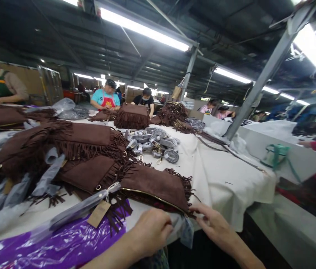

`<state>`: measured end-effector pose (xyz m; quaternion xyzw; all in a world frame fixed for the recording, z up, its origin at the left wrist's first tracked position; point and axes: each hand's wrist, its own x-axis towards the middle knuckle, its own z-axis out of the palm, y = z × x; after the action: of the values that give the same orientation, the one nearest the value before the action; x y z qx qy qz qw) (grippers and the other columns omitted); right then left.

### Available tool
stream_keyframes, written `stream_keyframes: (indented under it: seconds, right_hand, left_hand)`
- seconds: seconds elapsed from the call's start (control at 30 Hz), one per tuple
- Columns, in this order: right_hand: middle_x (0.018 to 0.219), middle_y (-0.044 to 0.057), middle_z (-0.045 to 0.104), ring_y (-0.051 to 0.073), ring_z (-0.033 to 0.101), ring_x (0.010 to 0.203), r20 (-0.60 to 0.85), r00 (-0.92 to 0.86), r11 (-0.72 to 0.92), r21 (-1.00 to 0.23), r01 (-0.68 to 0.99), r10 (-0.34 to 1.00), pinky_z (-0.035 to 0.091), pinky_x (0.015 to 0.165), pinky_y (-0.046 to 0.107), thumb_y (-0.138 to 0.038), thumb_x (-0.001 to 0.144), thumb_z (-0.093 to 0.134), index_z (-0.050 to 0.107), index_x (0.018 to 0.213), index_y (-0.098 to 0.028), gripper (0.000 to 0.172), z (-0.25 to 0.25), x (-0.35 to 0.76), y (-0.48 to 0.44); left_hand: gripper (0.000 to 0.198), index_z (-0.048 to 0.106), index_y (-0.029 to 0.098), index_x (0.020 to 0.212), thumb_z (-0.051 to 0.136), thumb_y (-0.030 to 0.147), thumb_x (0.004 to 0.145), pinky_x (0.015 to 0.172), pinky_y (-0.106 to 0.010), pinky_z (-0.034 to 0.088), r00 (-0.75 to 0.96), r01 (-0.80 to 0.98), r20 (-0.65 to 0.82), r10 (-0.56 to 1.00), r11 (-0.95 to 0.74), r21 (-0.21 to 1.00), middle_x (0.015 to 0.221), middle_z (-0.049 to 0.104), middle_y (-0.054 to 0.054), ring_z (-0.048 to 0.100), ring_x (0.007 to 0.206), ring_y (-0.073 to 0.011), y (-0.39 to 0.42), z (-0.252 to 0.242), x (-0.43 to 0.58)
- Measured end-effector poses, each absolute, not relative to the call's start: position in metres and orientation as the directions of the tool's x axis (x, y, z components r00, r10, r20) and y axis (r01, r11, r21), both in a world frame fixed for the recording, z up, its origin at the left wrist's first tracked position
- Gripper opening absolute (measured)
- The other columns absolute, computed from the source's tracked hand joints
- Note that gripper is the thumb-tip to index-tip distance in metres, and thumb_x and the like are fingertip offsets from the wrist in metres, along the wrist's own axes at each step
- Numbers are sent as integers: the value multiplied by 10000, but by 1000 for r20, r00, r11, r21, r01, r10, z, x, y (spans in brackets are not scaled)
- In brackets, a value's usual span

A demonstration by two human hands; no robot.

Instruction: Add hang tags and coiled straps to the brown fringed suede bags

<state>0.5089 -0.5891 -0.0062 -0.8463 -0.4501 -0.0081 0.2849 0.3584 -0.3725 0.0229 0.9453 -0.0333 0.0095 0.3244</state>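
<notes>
A brown suede-like bag [155, 183] with fringed ends lies on the table in front of me, its gold zip partly open along the near edge. My right hand [213, 224] pinches the bag's right corner near the end of the zip. Just below the zip, my left hand [152, 226] is closed with its fingers curled; whatever it may hold is hidden. A strip of clear plastic [187, 233] hangs from the table edge between both hands. To the left of the bag lie a tan paper tag [99, 213] and a plastic-wrapped strap [85, 205].
More brown fringed bags [87, 134] are piled to the left. Coiled, wrapped straps with gold clips [158, 144] form a heap behind. Purple plastic [71, 239] covers the near left. White cloth [230, 186] drapes over the table's right edge. Co-workers [106, 98] stand across the table.
</notes>
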Motion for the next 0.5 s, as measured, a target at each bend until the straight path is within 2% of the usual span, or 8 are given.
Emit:
stream_keyframes:
  seconds: [0.1, 0.17, 0.27, 0.37, 0.5]
  right_hand:
    - [844, 48, 678, 242, 667, 782, 416, 520, -464, -235, 854, 747, 523, 677, 320, -218, 861, 424, 618, 899, -239, 198, -27, 498, -588]
    - [716, 19, 638, 221, 650, 641, 478, 465, -469, -120, 875, 746, 492, 569, 288, -219, 915, 372, 560, 803, -255, 222, -37, 499, -588]
    - [709, -13, 642, 179, 659, 599, 459, 385, -380, -106, 919, 801, 474, 527, 239, -229, 977, 360, 506, 850, -270, 198, -36, 509, -589]
    - [698, -28, 634, 164, 663, 593, 432, 318, -305, -102, 947, 844, 479, 541, 226, -235, 1003, 339, 472, 870, -275, 192, -24, 518, -586]
    - [598, -40, 593, 185, 629, 486, 495, 317, -376, 20, 926, 809, 383, 417, 261, -279, 998, 308, 460, 811, -282, 242, -22, 524, -576]
  left_hand:
    - [217, 649, 176, 949, 488, 293, 861, 845, -363, 482, 1000, 13, 4, 19, -816, 578, 1007, 694, -104, 634, 955, -273, -411, 3, 377]
    - [341, 590, 172, 1118, 537, 349, 831, 913, -425, 470, 997, 72, -13, 79, -802, 593, 1138, 647, -118, 598, 1050, -304, -427, -3, 384]
    - [513, 497, 153, 1249, 582, 366, 790, 961, -484, 448, 990, 129, -33, 138, -777, 617, 1244, 578, -145, 540, 1139, -333, -440, 1, 391]
    - [413, 509, 139, 1205, 528, 288, 820, 937, -481, 465, 977, 167, 7, 213, -785, 597, 1202, 592, -157, 547, 1128, -329, -442, 11, 399]
    - [303, 541, 127, 1107, 534, 173, 807, 838, -430, 510, 965, 222, 13, 263, -839, 497, 1074, 654, -161, 627, 1006, -312, -437, 19, 408]
